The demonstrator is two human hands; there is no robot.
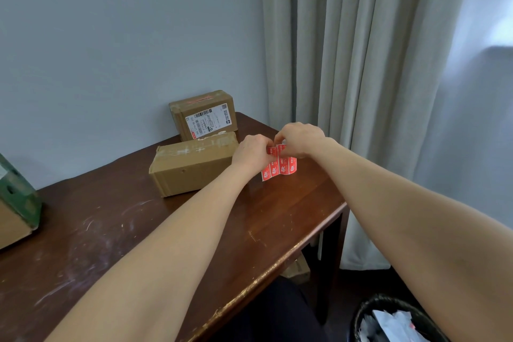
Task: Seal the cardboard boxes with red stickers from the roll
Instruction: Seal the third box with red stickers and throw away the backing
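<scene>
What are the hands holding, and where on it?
The left hand and right hand both pinch the strip of red stickers near its upper end; the lower part is ungripped.

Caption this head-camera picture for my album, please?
Left hand and right hand pinch a red sticker strip beside a taped box and a labelled box.

- On my feed, the left forearm (pixel 166 230) and right forearm (pixel 402 203) are bare along their whole visible length.
- The left hand (pixel 251 154) and right hand (pixel 301 139) are bare as well.
- Low in my view I see a dark garment (pixel 272 314) over the lap: plain, near-black fabric, its cut too dim to tell.
</scene>
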